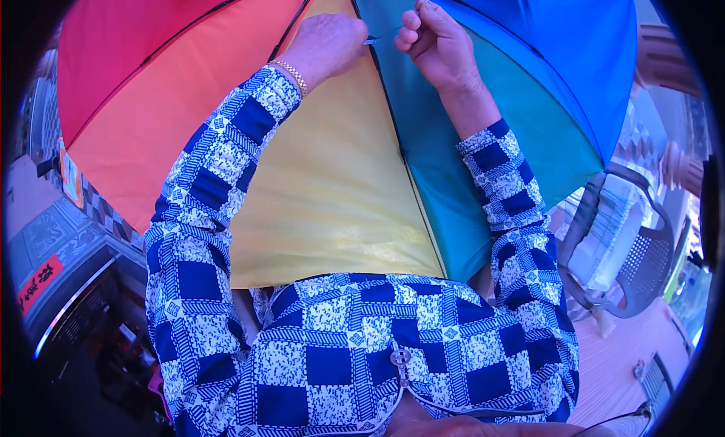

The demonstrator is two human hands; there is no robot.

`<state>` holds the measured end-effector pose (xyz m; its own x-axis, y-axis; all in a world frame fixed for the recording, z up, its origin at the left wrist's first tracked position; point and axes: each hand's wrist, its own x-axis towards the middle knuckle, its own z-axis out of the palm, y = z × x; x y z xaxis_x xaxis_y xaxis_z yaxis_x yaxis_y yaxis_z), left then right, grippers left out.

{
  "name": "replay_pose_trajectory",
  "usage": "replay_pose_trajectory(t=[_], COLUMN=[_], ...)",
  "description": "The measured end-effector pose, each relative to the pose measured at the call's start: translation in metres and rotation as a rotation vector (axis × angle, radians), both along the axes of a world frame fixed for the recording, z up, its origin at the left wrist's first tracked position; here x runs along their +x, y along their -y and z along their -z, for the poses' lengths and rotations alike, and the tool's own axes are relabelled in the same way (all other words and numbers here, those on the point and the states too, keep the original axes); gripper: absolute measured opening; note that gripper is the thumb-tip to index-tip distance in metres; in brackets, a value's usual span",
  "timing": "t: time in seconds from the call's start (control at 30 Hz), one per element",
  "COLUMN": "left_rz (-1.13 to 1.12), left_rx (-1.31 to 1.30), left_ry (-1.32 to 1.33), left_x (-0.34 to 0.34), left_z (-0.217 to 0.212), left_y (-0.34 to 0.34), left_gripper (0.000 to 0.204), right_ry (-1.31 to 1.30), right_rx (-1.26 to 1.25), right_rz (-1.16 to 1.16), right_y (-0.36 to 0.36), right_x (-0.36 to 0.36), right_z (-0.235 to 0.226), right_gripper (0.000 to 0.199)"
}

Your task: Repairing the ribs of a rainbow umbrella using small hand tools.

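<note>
Head view shows my left hand point(326, 41) pinching the umbrella point(340, 173) seam, right hand point(438, 41) fingers clamped on a needle point(381, 38). Stitching looks mid-way; how much seam remains, I cannot tell.

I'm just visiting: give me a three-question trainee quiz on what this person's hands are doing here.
1. True or false: both hands are up at the umbrella.
2. What does the right hand pinch? A) a needle B) a spoon C) a pen
3. Which wrist wears a gold bracelet?

Key: 1 true; the left hand is closed by a dark rib seam. 2 A, a thin needle, apparently threaded. 3 left.
</note>
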<state>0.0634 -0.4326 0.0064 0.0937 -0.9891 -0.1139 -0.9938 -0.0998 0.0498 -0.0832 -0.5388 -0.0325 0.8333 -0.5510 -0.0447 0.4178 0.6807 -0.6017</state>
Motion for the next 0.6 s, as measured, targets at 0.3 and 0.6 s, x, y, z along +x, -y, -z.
replay_pose_trajectory(t=[0.3,0.6], left_rz=[-0.036,-0.393], left_rx=[-0.063,-0.885], left_ry=[-0.036,-1.146], left_x=[0.004,0.020], left_z=[0.008,-0.034], left_y=[0.001,0.024], left_gripper=[0.017,0.024], right_ry=[0.039,-0.596], right_rx=[-0.012,-0.546], right_rz=[0.009,-0.335], right_y=[0.004,-0.066], right_x=[-0.006,-0.130], right_z=[-0.010,-0.062], right_gripper=[0.014,0.018])
